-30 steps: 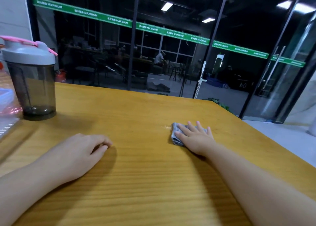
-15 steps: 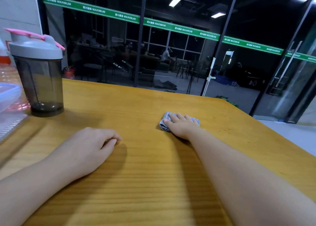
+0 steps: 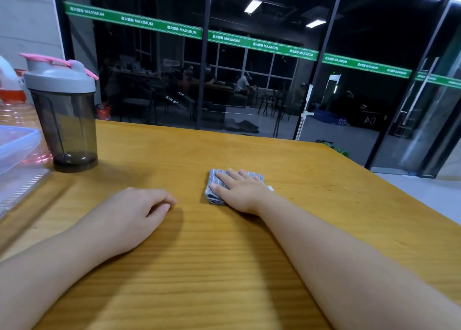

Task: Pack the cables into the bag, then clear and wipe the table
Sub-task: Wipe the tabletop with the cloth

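Pressing flat with my right hand (image 3: 239,192), fingers straight and spread over the folded grey cloth (image 3: 217,186), I have it pinned to the wooden table (image 3: 311,180) near the middle, nothing curled round it. To wipe well I judge I should keep the palm low and the pressure even, so the cloth slides as one pad instead of bunching under the fingertips, and work in overlapping passes toward the far edge. My left hand (image 3: 129,214) rests on the tabletop, fingers loosely curled, holding nothing, bracing me. The shaker bottle (image 3: 63,115) and plastic container (image 3: 15,145) stand well to the left; I would skirt them.
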